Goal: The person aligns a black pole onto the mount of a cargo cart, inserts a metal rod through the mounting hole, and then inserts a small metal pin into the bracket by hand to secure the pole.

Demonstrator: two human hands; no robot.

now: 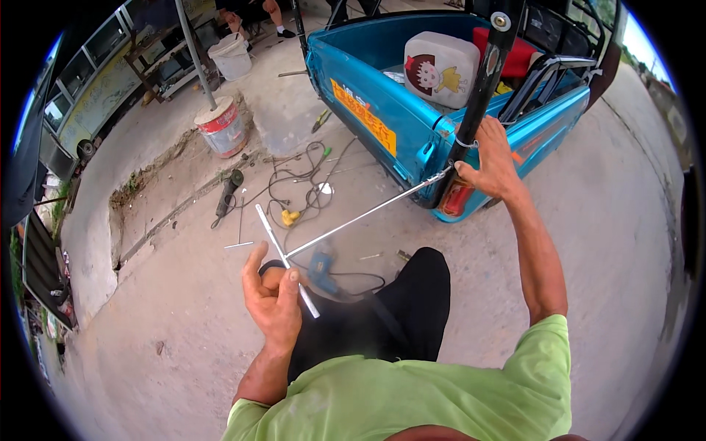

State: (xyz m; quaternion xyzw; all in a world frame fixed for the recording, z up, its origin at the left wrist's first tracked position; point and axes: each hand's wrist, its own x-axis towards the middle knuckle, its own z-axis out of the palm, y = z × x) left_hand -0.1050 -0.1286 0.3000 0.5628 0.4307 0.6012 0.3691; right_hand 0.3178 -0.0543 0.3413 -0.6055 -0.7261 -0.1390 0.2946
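My left hand [276, 305] holds the crossbar of a long silver T-handle wrench [353, 220], its thumb and fingers bent around the bar. The shaft slopes up to the right, and its far end meets a black post [482, 92] at the rear corner of a blue cargo bed [412, 95]. My right hand [494, 162] grips this post right beside the wrench tip, thumb toward the tip. A wire or clamp loop [465, 144] circles the post just above. Whatever fastener is at the tip is too small to make out. Below it sits a red tail light [457, 197].
On the ground lie an angle grinder [232, 187], a smaller T-handle wrench [240, 244], tangled cables with a yellow plug [291, 217], and a blue drill [321, 272] near my knees. A paint bucket [219, 128] holds an upright pole. A cartoon-printed cushion [440, 71] rests in the bed.
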